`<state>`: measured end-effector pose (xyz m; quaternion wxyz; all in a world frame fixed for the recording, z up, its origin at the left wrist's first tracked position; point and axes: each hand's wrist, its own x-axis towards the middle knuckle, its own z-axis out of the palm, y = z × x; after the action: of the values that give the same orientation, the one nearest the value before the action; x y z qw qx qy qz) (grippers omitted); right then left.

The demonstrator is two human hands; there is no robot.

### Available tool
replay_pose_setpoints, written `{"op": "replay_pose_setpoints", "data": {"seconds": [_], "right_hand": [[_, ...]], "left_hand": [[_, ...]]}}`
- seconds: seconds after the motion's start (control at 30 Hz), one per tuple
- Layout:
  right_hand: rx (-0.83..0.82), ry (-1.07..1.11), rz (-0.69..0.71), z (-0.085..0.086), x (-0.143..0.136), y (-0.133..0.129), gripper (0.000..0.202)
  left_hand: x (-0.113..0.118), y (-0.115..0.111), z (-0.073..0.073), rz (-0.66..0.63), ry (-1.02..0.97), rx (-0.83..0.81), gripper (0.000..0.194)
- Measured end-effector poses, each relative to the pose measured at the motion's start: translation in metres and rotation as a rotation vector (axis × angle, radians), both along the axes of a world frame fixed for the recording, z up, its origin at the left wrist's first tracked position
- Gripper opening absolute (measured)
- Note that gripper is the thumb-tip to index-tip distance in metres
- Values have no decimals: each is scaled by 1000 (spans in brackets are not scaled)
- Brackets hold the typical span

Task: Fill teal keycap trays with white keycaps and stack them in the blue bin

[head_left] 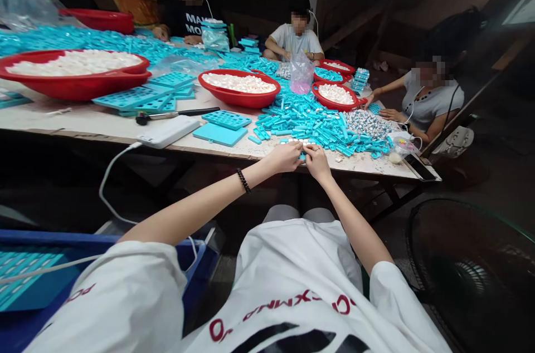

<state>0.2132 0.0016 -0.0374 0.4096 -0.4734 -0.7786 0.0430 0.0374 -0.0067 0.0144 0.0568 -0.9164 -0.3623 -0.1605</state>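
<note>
At the table's front edge my left hand (287, 157) and my right hand (317, 162) almost meet, the fingers of both closed. Between and just behind them is a small blue plastic tray (302, 156) with a row of white pieces (297, 141) along its top; both hands grip it, and my fingers cover most of it. Right behind the hands spreads a heap of loose blue plastic strips (307, 119). To the left lie a flat blue panel (219, 134) and a blue tray with holes (227, 119).
Red basins of white pieces (239, 84) stand along the table (104, 130). A white power bank (168, 131) with a cable lies at the left, a phone (419, 167) at the right corner. Several people sit around the table. A fan (468, 275) stands at my right, a blue crate (200, 269) at my left.
</note>
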Motion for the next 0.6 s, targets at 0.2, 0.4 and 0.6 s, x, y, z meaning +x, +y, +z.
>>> {"op": "replay_pose_setpoints", "data": {"seconds": [0.2,0.4,0.6], "right_hand": [[-7,7,14,2,1,-2,48],[-3,57,-21,2,-3,-7,47],[13,172,-190,5,5,2,42]], "left_hand": [[-1,-6,-3,-17,-21,15,47],[-1,-5,-10,16,-78,16,51],[10,-17,-25,107,-178,61,60]]}}
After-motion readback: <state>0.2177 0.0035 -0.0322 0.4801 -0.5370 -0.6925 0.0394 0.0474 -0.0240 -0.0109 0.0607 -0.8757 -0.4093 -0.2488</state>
